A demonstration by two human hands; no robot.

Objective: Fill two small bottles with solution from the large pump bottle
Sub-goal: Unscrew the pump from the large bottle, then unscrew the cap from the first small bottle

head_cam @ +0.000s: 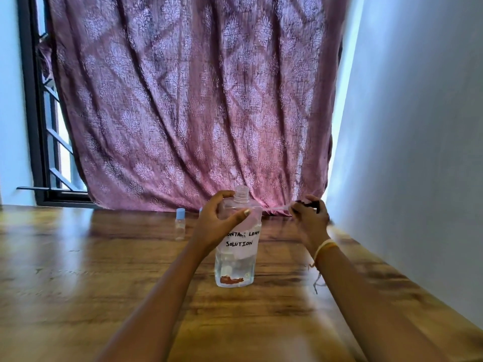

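Observation:
The large clear bottle [236, 259] stands upright mid-table, its neck uncapped, a white label reading "contact lens solution" on its front and liquid in its lower part. My left hand [219, 220] grips its shoulder. To the right, my right hand [309, 211] holds the dark pump head [311, 204], lifted off, with its thin tube [277, 208] pointing left toward the bottle. One small clear bottle with a blue cap [180, 224] stands behind and left of the big bottle. A second blue cap peeks out just behind my left hand, mostly hidden.
The wooden table [104, 270] runs back to a mauve patterned curtain [196, 100]. A pale wall [418, 152] borders the table's right edge. A barred window frame [44, 126] stands at the far left.

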